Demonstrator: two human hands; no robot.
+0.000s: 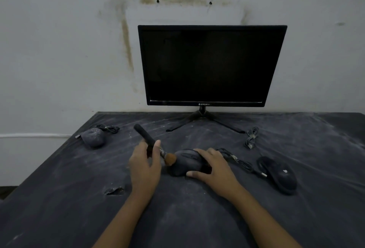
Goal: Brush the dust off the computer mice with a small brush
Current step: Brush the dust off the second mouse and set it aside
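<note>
While the pale, stained wall fills the background, the dark cloth-covered table stretches wide across the lower half, streaked with whitish dust. At its far edge stands the black monitor, screen dark, propped on a thin splayed stand.

Down to the action at the centre: the right hand is clamped around the middle mouse, thumb on its near side and fingers draped over the top, pinning it to the cloth. Its cable trails off to the right, ending in a plug near the right mouse, which sits dark and fairly clean-looking, well apart from the hands. Above that one, a coiled cable lies near the foot of the stand.

Over on the far left sits the left mouse, grey with dust, its bundled cord just behind it.

The left hand is wrapped tight around the small brush, the dark handle angling up and away to the left, the tan bristles pressed right against the left end of the middle mouse.

Near the front left, a small tear shows in the cloth.
</note>
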